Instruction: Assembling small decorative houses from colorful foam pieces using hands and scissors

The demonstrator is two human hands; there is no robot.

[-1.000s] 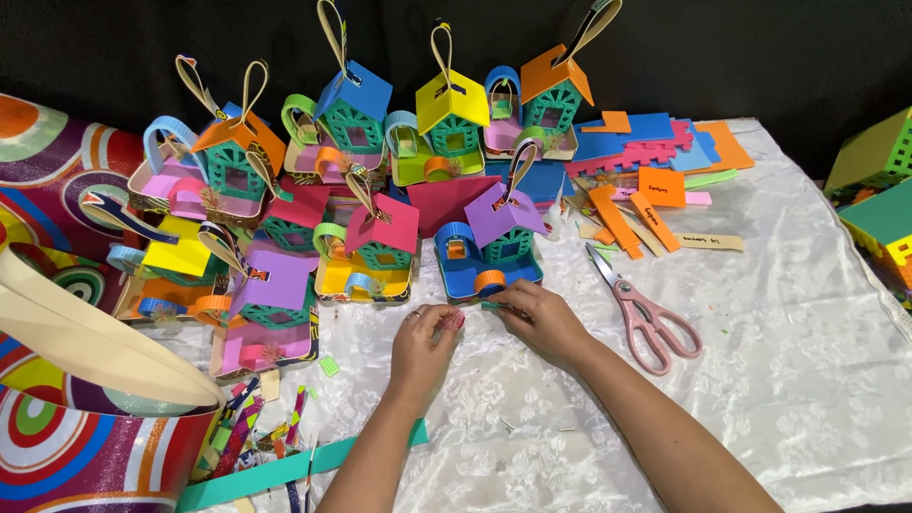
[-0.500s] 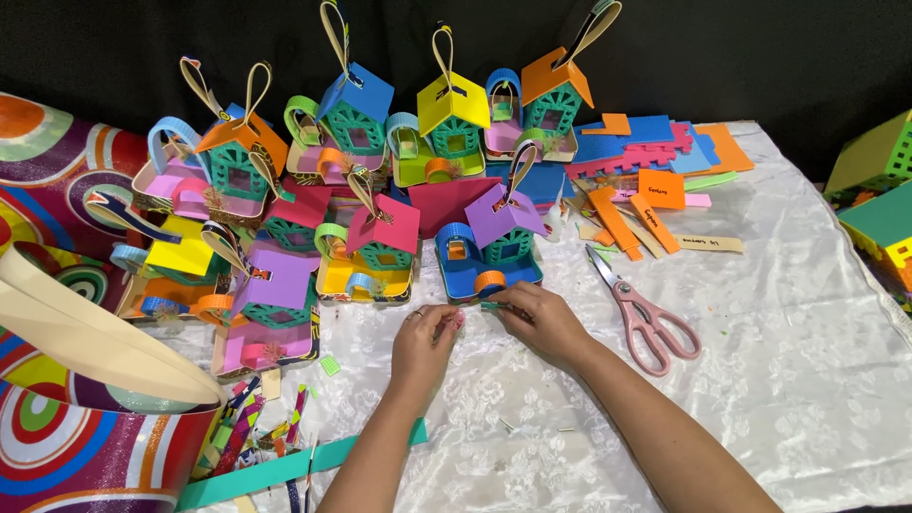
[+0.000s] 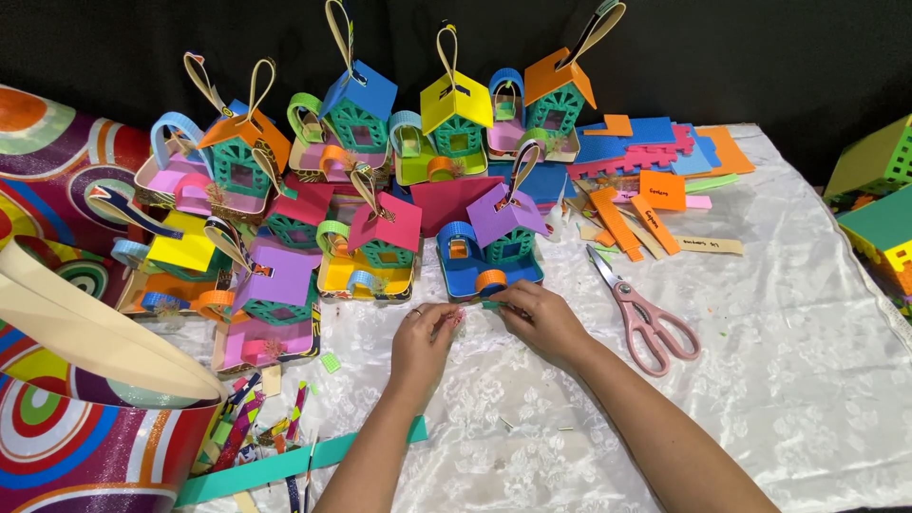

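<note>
My left hand [image 3: 425,344] and my right hand [image 3: 544,321] meet over a white patterned cloth [image 3: 760,380], fingertips pinching a tiny pink and green bit [image 3: 467,312] between them. Just beyond the fingers stands a foam house [image 3: 494,242] with a blue base, teal walls, purple roof and an orange ring at its front. To its left is a house with a yellow base and pink roof [image 3: 372,249].
Several more colourful foam houses [image 3: 356,123] crowd the back and left. Pink-handled scissors [image 3: 644,313] lie right of my right hand. Foam sheets and strips [image 3: 655,161] are piled at the back right. A shiny patterned bag [image 3: 66,418] stands at the left, a teal strip [image 3: 275,465] near it.
Both hands stay in the same spot before the blue-based house; only the fingers shift slightly on the small bit.
</note>
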